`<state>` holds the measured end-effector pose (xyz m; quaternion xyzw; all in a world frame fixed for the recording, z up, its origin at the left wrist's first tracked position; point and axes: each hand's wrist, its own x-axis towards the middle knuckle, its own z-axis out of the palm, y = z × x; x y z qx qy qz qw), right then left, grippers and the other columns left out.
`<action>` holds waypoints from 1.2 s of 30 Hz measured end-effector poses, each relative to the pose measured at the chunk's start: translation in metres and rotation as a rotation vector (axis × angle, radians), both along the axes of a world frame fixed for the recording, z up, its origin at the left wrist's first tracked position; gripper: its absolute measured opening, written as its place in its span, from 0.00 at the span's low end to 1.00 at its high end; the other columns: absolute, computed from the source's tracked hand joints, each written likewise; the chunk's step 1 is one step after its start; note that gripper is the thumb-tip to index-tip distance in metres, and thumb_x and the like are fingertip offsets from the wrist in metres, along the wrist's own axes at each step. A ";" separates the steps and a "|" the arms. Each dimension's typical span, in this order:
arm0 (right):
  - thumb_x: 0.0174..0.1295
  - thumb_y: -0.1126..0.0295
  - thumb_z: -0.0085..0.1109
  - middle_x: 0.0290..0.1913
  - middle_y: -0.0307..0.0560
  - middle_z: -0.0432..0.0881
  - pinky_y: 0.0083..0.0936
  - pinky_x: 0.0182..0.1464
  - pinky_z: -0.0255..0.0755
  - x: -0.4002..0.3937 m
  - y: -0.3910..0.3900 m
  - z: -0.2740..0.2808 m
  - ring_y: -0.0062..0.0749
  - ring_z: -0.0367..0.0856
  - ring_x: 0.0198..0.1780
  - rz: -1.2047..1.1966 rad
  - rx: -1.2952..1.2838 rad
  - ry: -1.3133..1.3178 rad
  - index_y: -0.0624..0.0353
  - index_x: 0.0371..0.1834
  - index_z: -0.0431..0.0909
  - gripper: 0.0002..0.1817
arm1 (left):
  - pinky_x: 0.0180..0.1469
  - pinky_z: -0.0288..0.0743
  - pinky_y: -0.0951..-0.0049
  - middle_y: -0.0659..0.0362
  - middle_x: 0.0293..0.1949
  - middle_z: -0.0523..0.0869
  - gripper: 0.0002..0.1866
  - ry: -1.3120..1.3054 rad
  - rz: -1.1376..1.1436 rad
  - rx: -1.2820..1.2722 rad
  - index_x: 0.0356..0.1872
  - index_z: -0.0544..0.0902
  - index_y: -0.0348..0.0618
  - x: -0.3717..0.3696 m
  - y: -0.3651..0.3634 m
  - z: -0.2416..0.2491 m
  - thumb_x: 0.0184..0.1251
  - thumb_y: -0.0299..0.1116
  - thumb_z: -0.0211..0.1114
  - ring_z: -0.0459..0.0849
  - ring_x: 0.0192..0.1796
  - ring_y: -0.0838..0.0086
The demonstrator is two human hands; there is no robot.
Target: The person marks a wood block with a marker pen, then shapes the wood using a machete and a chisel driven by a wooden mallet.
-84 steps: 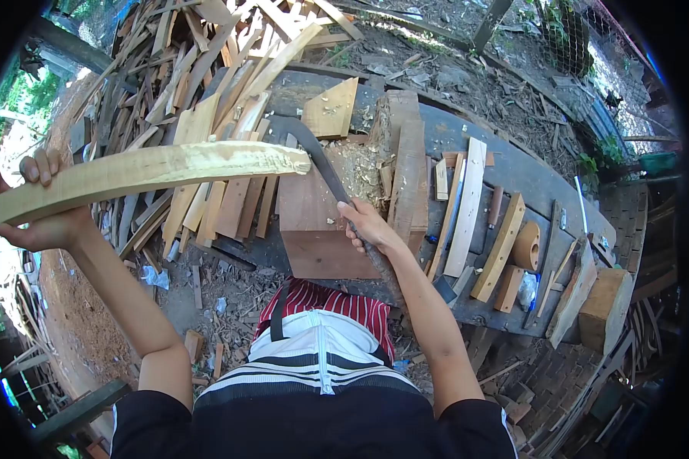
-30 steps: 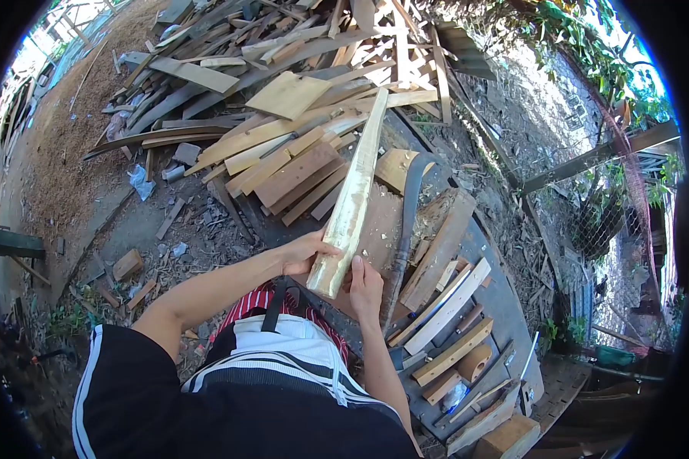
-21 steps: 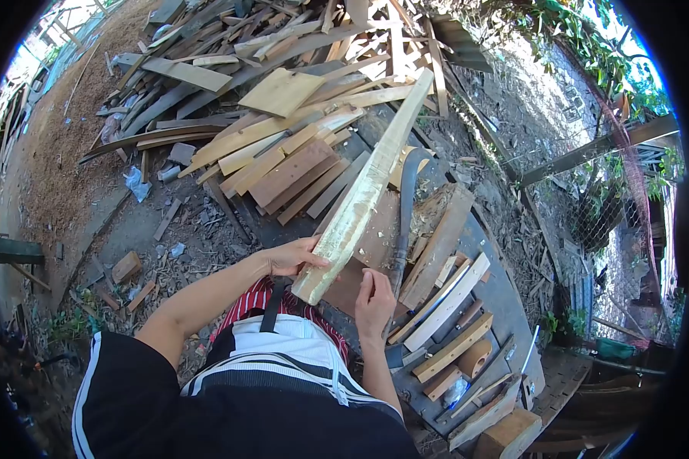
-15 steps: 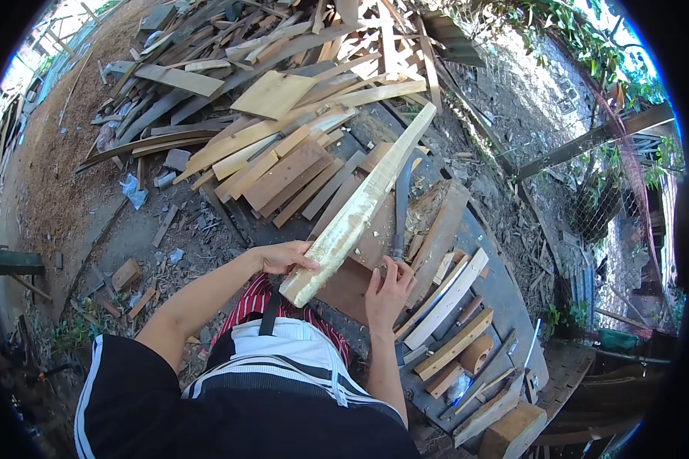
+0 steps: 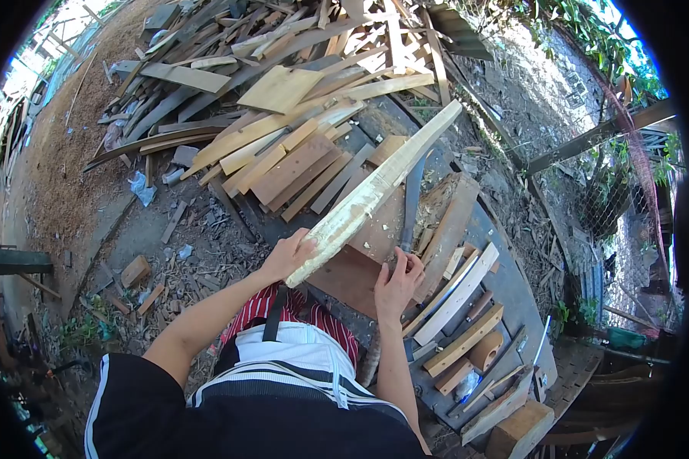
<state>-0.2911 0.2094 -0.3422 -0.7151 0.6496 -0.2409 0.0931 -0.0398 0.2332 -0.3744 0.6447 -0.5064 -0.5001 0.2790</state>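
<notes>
My left hand (image 5: pixel 289 255) is closed around the near end of a long, pale, tapered piece of wood (image 5: pixel 371 200). The piece slants up to the right, and its sides look rough and freshly cut. Beneath its far part, a machete (image 5: pixel 412 200) with a dark, curved blade lies on the work surface, handle toward me. My right hand (image 5: pixel 398 284) is beside the end of that handle, fingers loosely bent and thumb apart. A wide brown board (image 5: pixel 344 281) lies below the pale wood, scattered with chips.
Cut wooden blocks (image 5: pixel 295 174) are stacked ahead, with a large heap of scrap boards (image 5: pixel 207 80) behind. Curved and straight offcuts (image 5: pixel 463 340) lie on the table at right. A thick log piece (image 5: pixel 450 218) sits right of the machete. Litter covers the ground at left.
The pale wood has swung slightly to the right at its far end, and my left hand has turned more over its near end. The machete stays lying, with my right hand still near its handle.
</notes>
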 end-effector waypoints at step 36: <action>0.56 0.75 0.63 0.52 0.50 0.68 0.43 0.57 0.66 0.000 0.001 -0.009 0.47 0.68 0.52 -0.041 -0.069 -0.026 0.52 0.49 0.78 0.16 | 0.10 0.56 0.85 0.66 0.13 0.63 0.37 1.021 -0.053 0.719 0.62 0.69 0.42 0.041 -0.034 0.018 0.73 0.66 0.40 0.61 0.08 0.84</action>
